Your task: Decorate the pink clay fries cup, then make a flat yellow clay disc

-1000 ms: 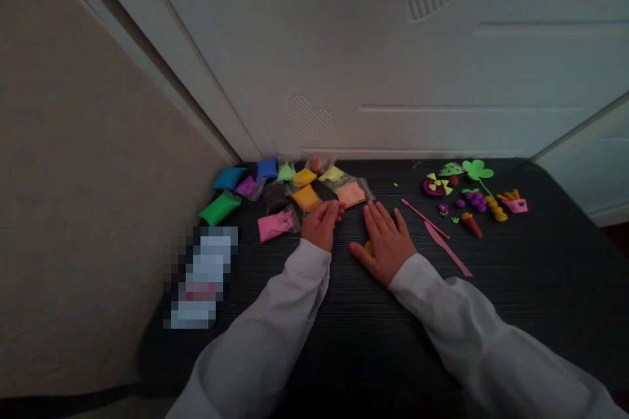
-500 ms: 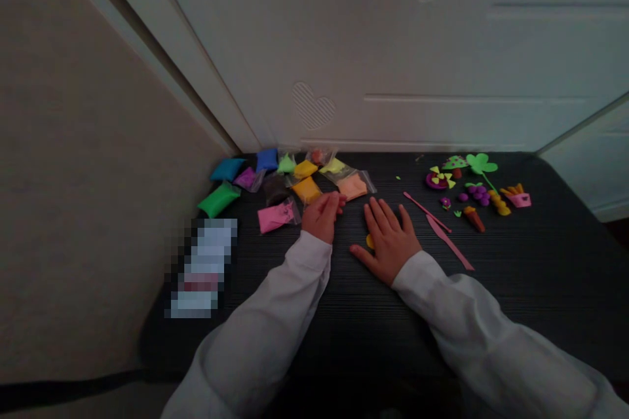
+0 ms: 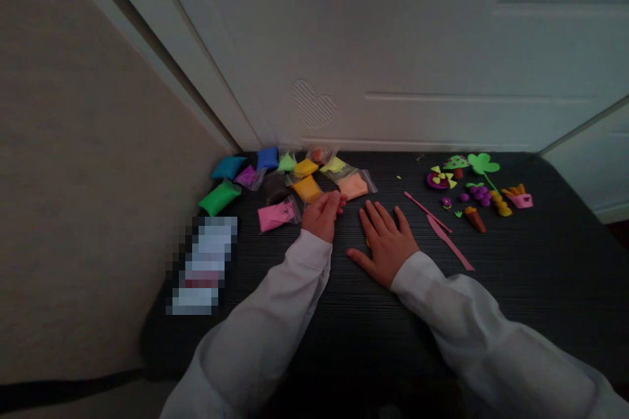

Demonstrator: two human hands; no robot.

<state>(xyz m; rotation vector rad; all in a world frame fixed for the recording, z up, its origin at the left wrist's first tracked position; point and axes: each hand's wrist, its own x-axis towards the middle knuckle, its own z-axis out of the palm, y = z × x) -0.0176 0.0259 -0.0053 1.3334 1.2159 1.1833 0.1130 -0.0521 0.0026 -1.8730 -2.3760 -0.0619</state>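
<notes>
My right hand (image 3: 388, 242) lies flat with fingers spread, palm down over a piece of yellow clay (image 3: 368, 242). Only a sliver of that clay shows at the hand's left edge. Beside it, my left hand (image 3: 322, 215) is closed, fingers curled together near the bags of clay; whatever it may hold is hidden. Closest to the left hand are a bag of orange-yellow clay (image 3: 307, 188) and a bag of peach clay (image 3: 353, 186). Right of my right hand lie a thin pink modelling stick (image 3: 427, 211) and a pink clay knife (image 3: 452, 244).
More clay bags, among them pink (image 3: 276, 215), green (image 3: 219, 198) and blue (image 3: 268, 158), sit at the back left of the black table (image 3: 344, 334). Small clay models, including a green clover (image 3: 483, 163) and purple grapes (image 3: 479, 194), stand back right. A blurred-out phone-like object (image 3: 205, 265) lies left.
My right hand has slid slightly left over the yellow clay, covering more of it. My left hand has stayed in place.
</notes>
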